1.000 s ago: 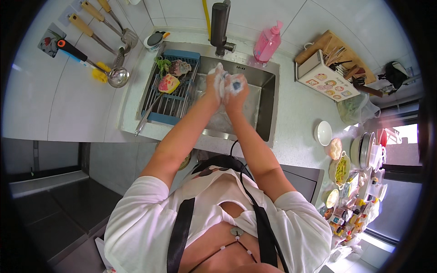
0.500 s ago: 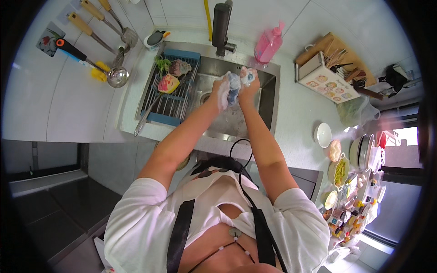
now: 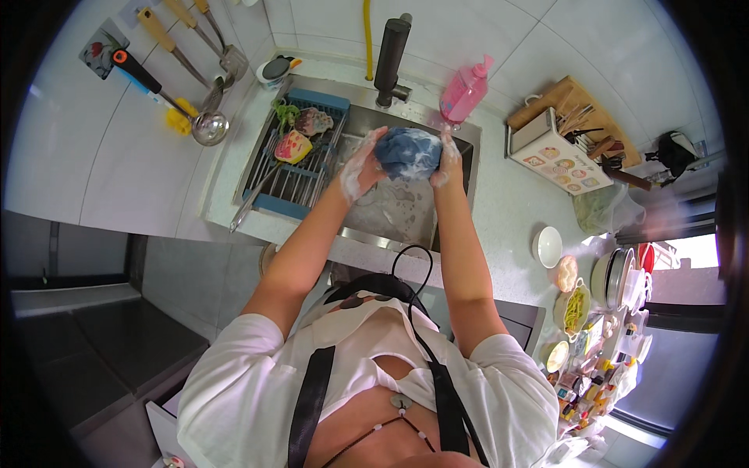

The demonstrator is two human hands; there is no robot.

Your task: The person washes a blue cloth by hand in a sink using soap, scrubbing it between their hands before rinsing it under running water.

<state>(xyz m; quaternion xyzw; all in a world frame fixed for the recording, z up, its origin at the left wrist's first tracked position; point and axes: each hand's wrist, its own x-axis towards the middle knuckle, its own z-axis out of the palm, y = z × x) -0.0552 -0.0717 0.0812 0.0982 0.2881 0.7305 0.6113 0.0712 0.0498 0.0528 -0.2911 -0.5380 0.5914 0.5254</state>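
Over the steel sink [image 3: 449, 207] I hold a bunched, soapy blue cloth [image 3: 409, 154] between both hands. My left hand [image 3: 365, 164] grips its left side, with thick white foam over the wrist and thumb. The other side of the cloth is in my right hand [image 3: 447, 162], which is also streaked with lather. The cloth partly hides the fingers of both hands. Above it stands the dark faucet [image 3: 390, 58]. Soapy water and bubbles lie in the basin below.
A blue-ended drying rack [image 3: 289, 204] at the sink's left holds sponges [image 3: 293, 147], greens and a long-handled utensil. A pink soap bottle [image 3: 466, 92] stands behind right. A knife and chopstick holder [image 3: 558, 152] and a white bowl [image 3: 548, 246] sit on the right counter.
The cloth was squeezed small and foamy between my close-set hands; now it is spread into a wider, rounded bundle, and my hands are further apart. The view has shifted slightly.
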